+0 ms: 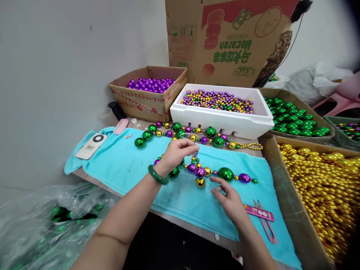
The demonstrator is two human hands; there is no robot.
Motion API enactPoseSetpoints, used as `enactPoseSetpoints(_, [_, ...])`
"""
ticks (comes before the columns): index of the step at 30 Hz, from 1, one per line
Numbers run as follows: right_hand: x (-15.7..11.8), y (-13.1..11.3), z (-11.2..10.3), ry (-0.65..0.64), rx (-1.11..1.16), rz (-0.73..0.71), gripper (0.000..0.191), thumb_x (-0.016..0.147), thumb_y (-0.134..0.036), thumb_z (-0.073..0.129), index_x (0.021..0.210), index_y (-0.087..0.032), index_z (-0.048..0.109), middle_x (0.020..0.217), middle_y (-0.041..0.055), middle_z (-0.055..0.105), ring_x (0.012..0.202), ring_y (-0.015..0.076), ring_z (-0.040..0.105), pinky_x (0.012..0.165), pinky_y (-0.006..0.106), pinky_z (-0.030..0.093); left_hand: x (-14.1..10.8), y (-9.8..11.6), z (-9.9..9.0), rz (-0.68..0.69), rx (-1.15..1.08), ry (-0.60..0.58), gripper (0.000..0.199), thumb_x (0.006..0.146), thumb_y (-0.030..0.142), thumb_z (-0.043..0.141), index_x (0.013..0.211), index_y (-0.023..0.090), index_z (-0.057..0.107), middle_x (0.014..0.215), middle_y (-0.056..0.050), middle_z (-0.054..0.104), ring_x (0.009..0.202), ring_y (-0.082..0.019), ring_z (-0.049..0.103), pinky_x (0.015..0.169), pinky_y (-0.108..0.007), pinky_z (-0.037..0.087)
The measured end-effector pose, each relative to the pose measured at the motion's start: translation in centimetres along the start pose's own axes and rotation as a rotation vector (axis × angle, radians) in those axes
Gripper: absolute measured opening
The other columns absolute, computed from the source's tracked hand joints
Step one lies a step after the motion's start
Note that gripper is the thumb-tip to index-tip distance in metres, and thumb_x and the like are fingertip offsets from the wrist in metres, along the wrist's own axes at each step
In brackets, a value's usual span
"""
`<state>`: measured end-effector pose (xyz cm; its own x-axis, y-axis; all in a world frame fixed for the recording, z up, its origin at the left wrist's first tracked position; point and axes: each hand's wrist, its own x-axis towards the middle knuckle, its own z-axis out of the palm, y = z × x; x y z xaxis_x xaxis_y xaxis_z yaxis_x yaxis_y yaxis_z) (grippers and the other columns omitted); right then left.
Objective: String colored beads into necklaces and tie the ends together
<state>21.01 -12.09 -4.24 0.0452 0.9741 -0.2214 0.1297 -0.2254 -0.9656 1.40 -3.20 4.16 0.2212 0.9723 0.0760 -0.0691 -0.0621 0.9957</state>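
Observation:
My left hand (pixel 180 152), a green bangle (pixel 158 175) on its wrist, pinches the top of a strand of small beads (pixel 197 160). From there the strand hangs to larger purple and gold balls (pixel 200 172). A bead string (pixel 225 174) with big green and purple balls runs right from them, a bare clear thread at its end. My right hand (pixel 226 193) is just below these balls, its thumb and forefinger apart. Fine clear thread shows faintly beside its fingertips; I cannot tell whether it touches them. Part of the bead work is hidden behind my left hand.
A finished-looking bead necklace (pixel 218 141) lies across the blue towel (pixel 135 165). Pink snips (pixel 267 228) lie at right. Behind stand a white foam box (pixel 222 122) and a carton of purple balls (pixel 140 101). Gold beads (pixel 323 195) fill a carton at right.

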Motion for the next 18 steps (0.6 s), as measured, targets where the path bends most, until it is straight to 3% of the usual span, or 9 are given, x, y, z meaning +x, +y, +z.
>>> enactPoseSetpoints(3, [0.1,-2.3,0.4,0.089,-0.028,-0.169,0.037,0.069,-0.036,0.065,0.100,-0.018,0.066,0.088,0.0053,0.065,0.060,0.0114,0.048,0.051,0.024,0.040,-0.4,2.3,1.0,0.096,0.021,-0.016,0.016,0.071,0.029,0.068,0.070,0.014,0.064,0.066,0.000,0.062,0.061,-0.009,0.056,0.059,-0.022,0.045])
enactPoseSetpoints(6, [0.1,-4.4,1.4,0.052,0.037,-0.265,0.032,0.071,-0.035,0.064,0.099,-0.019,0.066,0.100,0.0072,0.066,0.063,0.0117,0.051,0.051,0.024,0.040,-0.9,4.5,1.9,0.213,0.010,-0.012,0.015,0.073,0.028,0.067,0.072,0.014,0.064,0.066,0.001,0.061,0.057,-0.007,0.055,0.055,-0.021,0.044])
enactPoseSetpoints(10, [-0.1,-5.6,2.7,-0.012,0.131,-0.259,0.022,0.072,-0.035,0.064,0.083,-0.016,0.067,0.071,0.0044,0.066,0.054,0.0107,0.051,0.044,0.022,0.038,-1.4,6.7,2.1,0.326,-0.034,0.012,0.014,0.076,0.029,0.066,0.077,0.015,0.065,0.066,0.001,0.060,0.060,-0.008,0.057,0.056,-0.021,0.044])
enactPoseSetpoints(13, [-0.7,-6.3,2.5,0.014,0.198,-0.281,0.020,0.073,-0.033,0.065,0.079,-0.015,0.066,0.058,0.0014,0.061,0.049,0.0100,0.051,0.040,0.021,0.036,-1.4,6.7,1.5,0.347,-0.080,0.001,0.020,0.079,0.032,0.063,0.093,0.018,0.065,0.077,-0.001,0.063,0.072,-0.011,0.061,0.061,-0.022,0.046])
enactPoseSetpoints(15, [-1.3,-7.4,1.9,0.025,0.273,-0.323,0.017,0.073,-0.031,0.066,0.079,-0.015,0.066,0.054,-0.0003,0.059,0.047,0.0094,0.050,0.038,0.019,0.034,-1.5,5.5,1.4,0.321,-0.095,-0.107,0.034,0.077,0.035,0.065,0.108,0.020,0.061,0.091,-0.003,0.064,0.083,-0.015,0.062,0.068,-0.024,0.048])
enactPoseSetpoints(18, [-2.6,-10.2,0.9,0.011,0.369,-0.431,0.011,0.074,-0.026,0.066,0.080,-0.017,0.066,0.052,-0.0019,0.057,0.046,0.0092,0.050,0.038,0.019,0.034,-2.2,2.4,1.9,0.233,0.025,-0.435,0.049,0.068,0.033,0.073,0.113,0.020,0.060,0.105,-0.006,0.064,0.098,-0.019,0.060,0.085,-0.031,0.047])
